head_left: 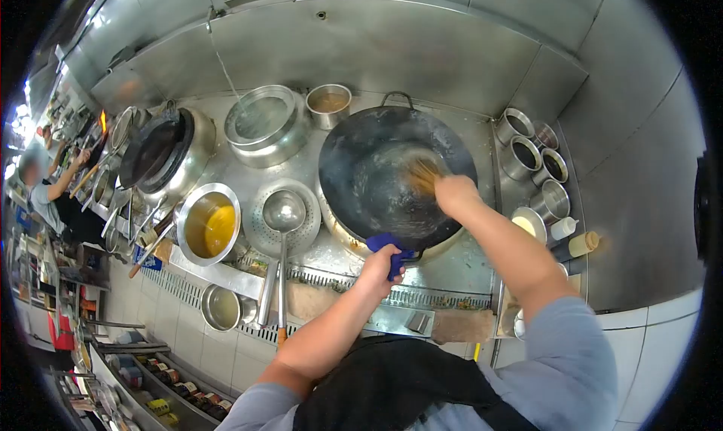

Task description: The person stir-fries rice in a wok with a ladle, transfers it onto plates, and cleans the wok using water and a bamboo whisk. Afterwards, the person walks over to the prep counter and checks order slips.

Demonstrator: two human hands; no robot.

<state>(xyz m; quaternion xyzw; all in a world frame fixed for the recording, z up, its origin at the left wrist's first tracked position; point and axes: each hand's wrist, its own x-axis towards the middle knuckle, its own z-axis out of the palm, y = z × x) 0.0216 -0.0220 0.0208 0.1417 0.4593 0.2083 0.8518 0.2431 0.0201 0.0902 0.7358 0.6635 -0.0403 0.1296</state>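
Note:
A large black wok (354, 160) sits on the stove, with cloudy liquid or steam in its bowl. My right hand (456, 194) is closed around a bamboo brush (423, 176), whose bristles are inside the wok and blurred by motion. At the near rim, my left hand (382, 269) grips a blue cloth (392, 252) against the wok's edge, beside its near handle. Left of the wok, a metal ladle (284, 211) rests on a perforated strainer (260, 231).
A pot of yellow oil (218, 230) stands at the left. Behind are a water-filled basin (261, 116) and a small pot (328, 107). Metal seasoning containers (521, 158) and squeeze bottles (584, 243) line the right. Another person (47, 197) works at the far left near a flame.

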